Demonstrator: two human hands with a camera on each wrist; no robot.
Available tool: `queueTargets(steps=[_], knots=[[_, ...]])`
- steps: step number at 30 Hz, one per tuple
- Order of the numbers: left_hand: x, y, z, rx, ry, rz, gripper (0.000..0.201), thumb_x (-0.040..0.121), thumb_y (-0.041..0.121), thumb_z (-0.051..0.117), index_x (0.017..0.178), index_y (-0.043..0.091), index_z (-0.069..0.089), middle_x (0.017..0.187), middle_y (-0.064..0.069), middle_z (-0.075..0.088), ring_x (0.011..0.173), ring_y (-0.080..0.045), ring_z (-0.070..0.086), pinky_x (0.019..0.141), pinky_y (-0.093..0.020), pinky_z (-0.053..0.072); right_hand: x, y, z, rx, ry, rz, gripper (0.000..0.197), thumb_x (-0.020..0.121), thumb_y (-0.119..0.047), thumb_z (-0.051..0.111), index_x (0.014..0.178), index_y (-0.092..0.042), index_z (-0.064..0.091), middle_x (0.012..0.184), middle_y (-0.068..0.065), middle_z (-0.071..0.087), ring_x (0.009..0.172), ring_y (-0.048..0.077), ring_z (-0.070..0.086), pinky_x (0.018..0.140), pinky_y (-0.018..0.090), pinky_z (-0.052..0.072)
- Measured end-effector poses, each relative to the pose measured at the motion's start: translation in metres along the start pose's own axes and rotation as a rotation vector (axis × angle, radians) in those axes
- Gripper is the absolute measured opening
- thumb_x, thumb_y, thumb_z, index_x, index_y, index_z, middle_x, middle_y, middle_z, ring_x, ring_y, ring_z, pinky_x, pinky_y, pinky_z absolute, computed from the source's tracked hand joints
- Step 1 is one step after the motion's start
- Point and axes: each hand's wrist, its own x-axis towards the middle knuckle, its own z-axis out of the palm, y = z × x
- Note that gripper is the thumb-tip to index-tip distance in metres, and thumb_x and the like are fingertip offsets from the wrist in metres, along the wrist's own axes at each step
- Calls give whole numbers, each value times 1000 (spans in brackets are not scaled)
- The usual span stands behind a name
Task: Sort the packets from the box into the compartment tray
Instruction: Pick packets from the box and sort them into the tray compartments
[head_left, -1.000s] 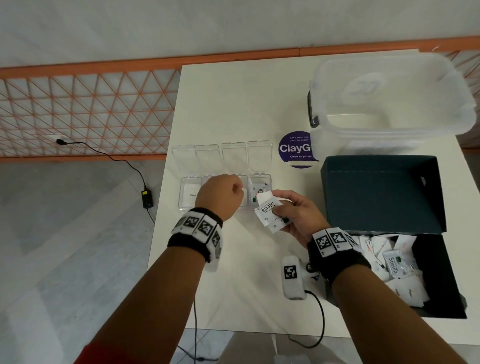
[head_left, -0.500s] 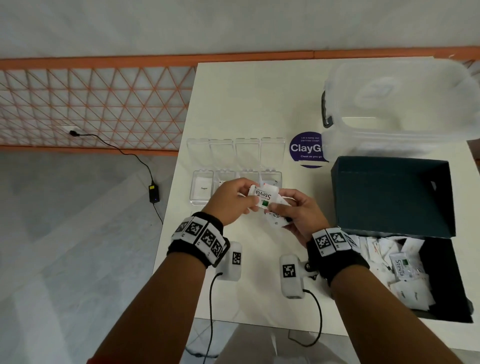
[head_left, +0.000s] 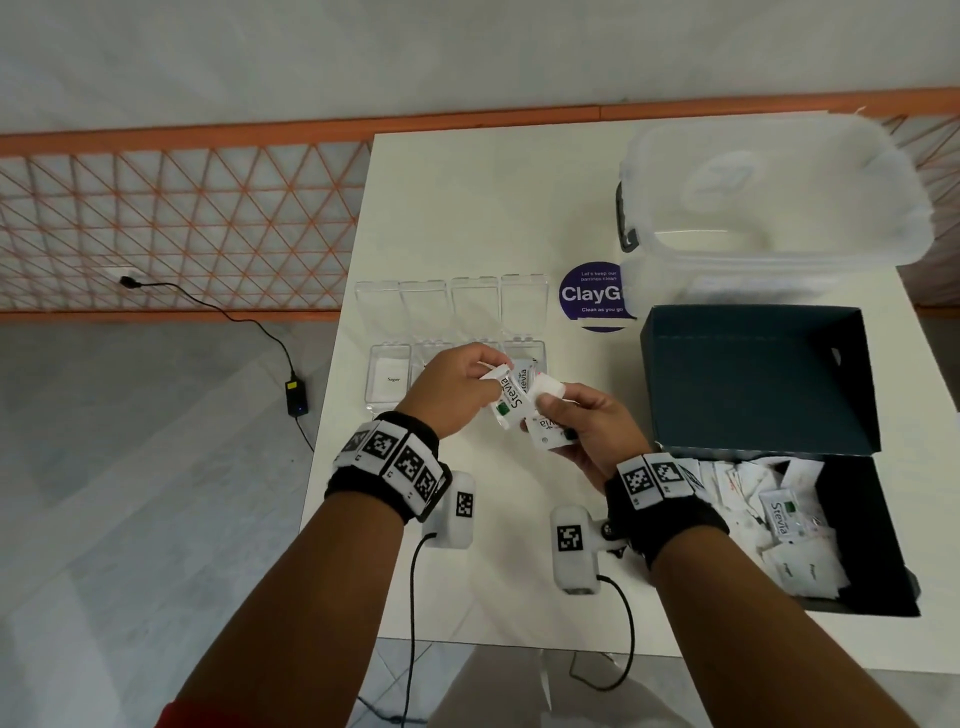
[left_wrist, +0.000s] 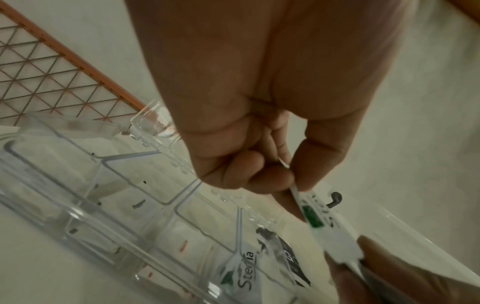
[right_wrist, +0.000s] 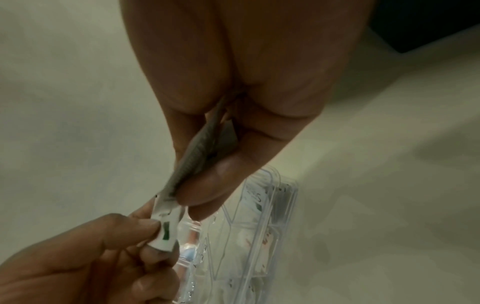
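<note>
Above the white worktop (head_left: 467, 208), the left hand (head_left: 452, 395) and right hand (head_left: 587, 431) pinch white Stevia packets (head_left: 514, 397) just before the clear plastic compartment tray (head_left: 387, 382), with the dark cardboard box (head_left: 753, 379) at right.

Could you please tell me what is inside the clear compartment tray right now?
The compartment tray shows a Sugar packet in its leftmost cell; the left wrist view shows a Stevia packet in an end cell. The hands cover the middle cells.
</note>
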Motion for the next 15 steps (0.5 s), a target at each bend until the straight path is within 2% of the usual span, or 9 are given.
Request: queueTargets(steps=[3, 5, 7, 10, 12, 15], knots=[[6, -2, -3, 25, 37, 44, 25, 86, 6, 60, 102, 23, 69, 89, 10, 71, 69, 7, 63, 60, -9, 46, 0, 1, -5, -38, 18, 15, 18, 87, -2, 69, 104, 0, 69, 99, 23, 71, 83, 34, 69, 63, 31, 59], [11, -4, -6, 83, 70, 64, 20, 89, 12, 61, 104, 21, 71, 78, 13, 68, 60, 5, 59, 57, -7, 42, -1, 2, -10, -47, 31, 24, 11, 87, -1, 68, 98, -2, 69, 94, 22, 71, 78, 32, 71, 62, 31, 59], [16, -3, -9, 141, 90, 67, 20, 92, 16, 57, 106, 22, 71, 72, 12, 65, 61, 2, 57, 57, -9, 42, -2, 3, -14, -38, 42, 33, 8, 87, 0, 68, 94, -3, 68, 90, 20, 71, 73, 30, 72, 60, 30, 58], [27, -1, -9, 243, 97, 72, 23, 95, 17, 55, 113, 21, 69, 81, 9, 65, 72, -2, 59, 65, -11, 42, -2, 4, -21, -44, 55, 37, 9, 87, -1, 68, 96, -3, 69, 90, 20, 71, 71, 28, 73, 58, 30, 58], [34, 0, -5, 306, 123, 68, 19, 94, 17, 58, 108, 24, 67, 89, 11, 63, 75, -6, 60, 60, -9, 42, -3, 4, -23, -41, 59, 44, 9, 87, -1, 68, 96, -4, 69, 91, 19, 71, 72, 29, 73, 59, 31, 59], [42, 2, 3, 355, 139, 67, 9, 91, 20, 62, 94, 28, 61, 89, 13, 64, 72, 0, 57, 57, -12, 39, -3, 3, -27, -43, 62, 51, 8, 87, -1, 69, 93, -6, 70, 91, 19, 72, 75, 30, 73, 61, 33, 60]])
